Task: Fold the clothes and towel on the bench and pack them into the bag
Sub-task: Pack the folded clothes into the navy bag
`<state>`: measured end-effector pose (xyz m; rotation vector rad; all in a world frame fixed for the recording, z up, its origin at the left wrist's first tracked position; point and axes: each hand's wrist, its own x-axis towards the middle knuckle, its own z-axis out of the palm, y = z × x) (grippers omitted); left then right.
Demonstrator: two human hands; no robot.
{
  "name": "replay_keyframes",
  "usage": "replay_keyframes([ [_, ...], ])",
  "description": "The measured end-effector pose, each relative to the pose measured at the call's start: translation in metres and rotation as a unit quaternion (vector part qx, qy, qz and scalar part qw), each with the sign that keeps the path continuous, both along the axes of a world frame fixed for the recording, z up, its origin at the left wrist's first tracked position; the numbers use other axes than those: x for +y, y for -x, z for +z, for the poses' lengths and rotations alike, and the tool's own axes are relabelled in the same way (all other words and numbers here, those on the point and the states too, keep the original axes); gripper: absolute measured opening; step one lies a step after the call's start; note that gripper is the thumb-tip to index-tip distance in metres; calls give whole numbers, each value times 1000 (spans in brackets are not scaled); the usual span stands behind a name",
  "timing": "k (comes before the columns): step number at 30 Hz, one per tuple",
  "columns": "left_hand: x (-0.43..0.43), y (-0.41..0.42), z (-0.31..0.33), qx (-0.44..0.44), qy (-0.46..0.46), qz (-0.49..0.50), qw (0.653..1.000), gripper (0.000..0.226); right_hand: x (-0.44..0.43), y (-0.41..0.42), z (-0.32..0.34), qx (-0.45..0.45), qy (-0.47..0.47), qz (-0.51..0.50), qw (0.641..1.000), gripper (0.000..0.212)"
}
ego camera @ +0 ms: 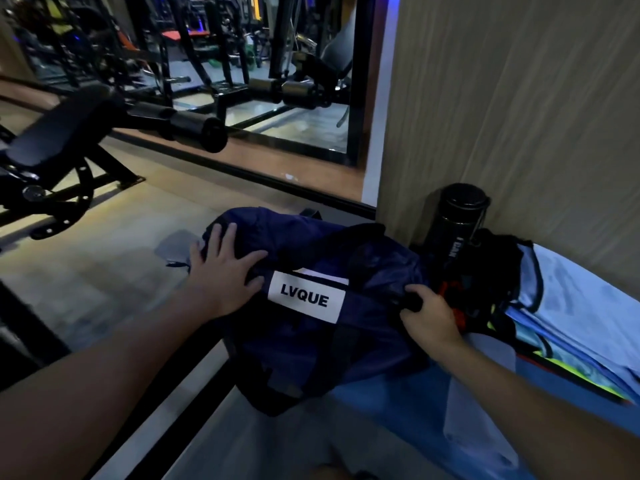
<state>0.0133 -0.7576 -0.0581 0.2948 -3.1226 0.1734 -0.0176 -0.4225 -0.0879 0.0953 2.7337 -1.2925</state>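
Observation:
A dark navy bag (311, 344) with a white "LVQUE" label sits at the left end of the blue bench (388, 403). My left hand (225, 271) rests spread on the bag's left top, thumb hooked at the opening's edge. My right hand (427, 315) grips a dark strap or pull at the bag's right side. To the right, a pile of clothes (491, 299) in black, orange and neon yellow lies on the bench, with a light blue towel or garment (571, 306) spread beyond it.
A black bottle (457, 220) stands behind the bag against the wooden wall. A black workout bench (62, 140) and other gym machines fill the floor at left and rear. A pale folded cloth (474, 420) lies on the bench near my right forearm.

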Motion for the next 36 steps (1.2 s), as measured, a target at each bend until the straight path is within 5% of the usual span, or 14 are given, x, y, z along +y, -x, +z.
replay_keyframes([
  [5,-34,24,8,-47,-21,26,998,69,-5,1,-7,-1,86,-14,996,53],
  [14,-61,45,-1,-39,-186,42,981,93,7,13,-15,40,42,-39,998,56],
  [17,-58,41,-3,9,-171,25,985,81,9,12,-15,49,58,-38,996,54],
  [19,-56,35,-3,35,-245,18,969,75,10,10,-12,55,74,-33,995,54],
  [25,-42,2,15,120,-301,15,946,80,14,0,17,114,90,15,989,54],
  [36,-20,-74,131,252,-319,-38,913,91,37,-47,121,258,142,29,955,59],
])
